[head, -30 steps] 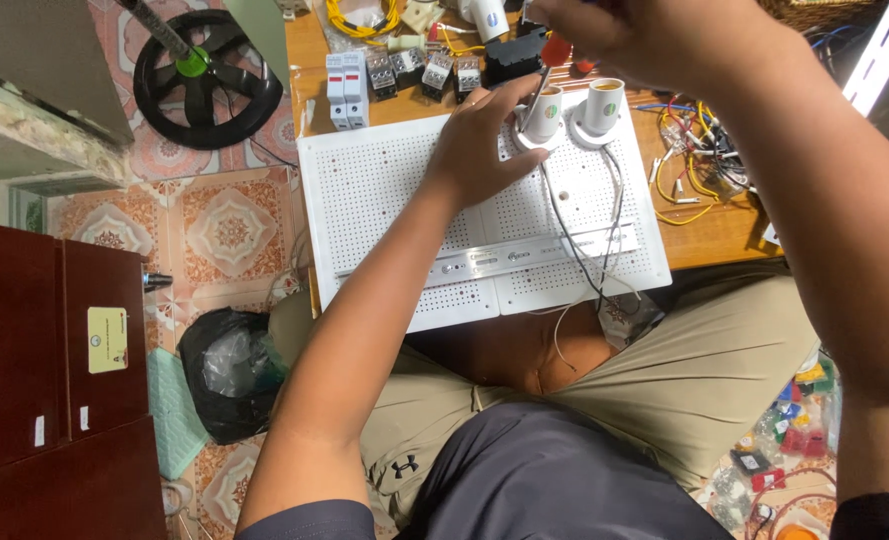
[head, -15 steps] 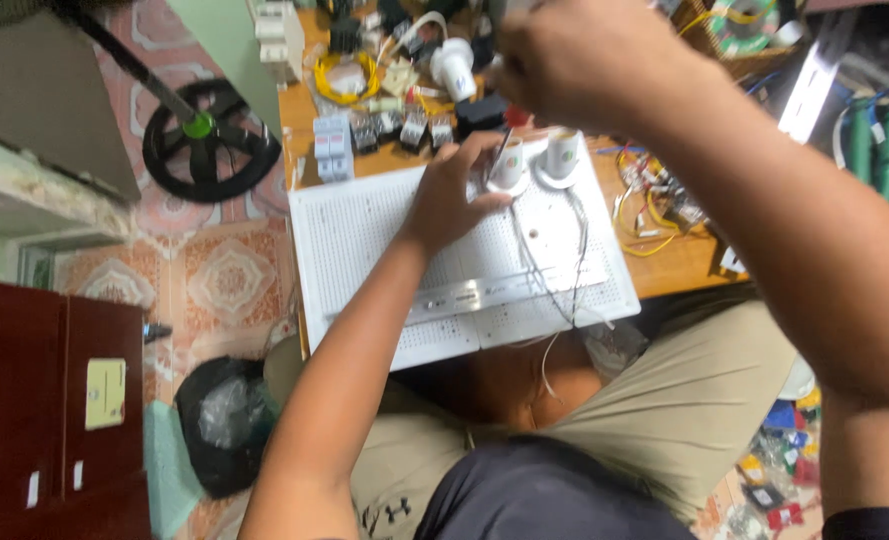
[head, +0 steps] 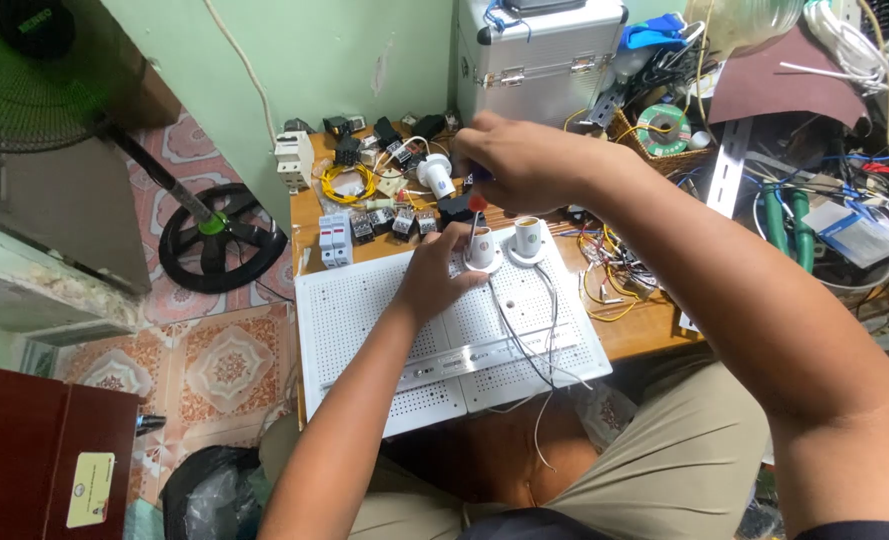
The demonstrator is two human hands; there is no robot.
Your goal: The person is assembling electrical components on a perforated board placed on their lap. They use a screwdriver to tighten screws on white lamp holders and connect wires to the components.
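Observation:
A white perforated board point(head: 384, 330) lies across the wooden table edge and my lap. Two white lamp sockets stand at its far edge, the left socket point(head: 479, 250) and the right socket point(head: 527, 238). My left hand point(head: 439, 272) rests on the board and grips the base of the left socket. My right hand point(head: 524, 160) is closed on a red-handled screwdriver point(head: 474, 212) whose tip points down into that socket. Thin white wires point(head: 534, 340) run from the sockets toward me over the board.
Circuit breakers point(head: 334, 238), small relays and a yellow wire coil point(head: 342, 182) lie behind the board. A metal case point(head: 534, 60) stands at the wall, cluttered wires and tools to the right. A fan base point(head: 219, 235) is on the tiled floor, a red cabinet point(head: 34, 450) at left.
The camera view has tilted up, showing more of the table and wall. Both hands stay at the left socket, the right hand still working the screwdriver over it.

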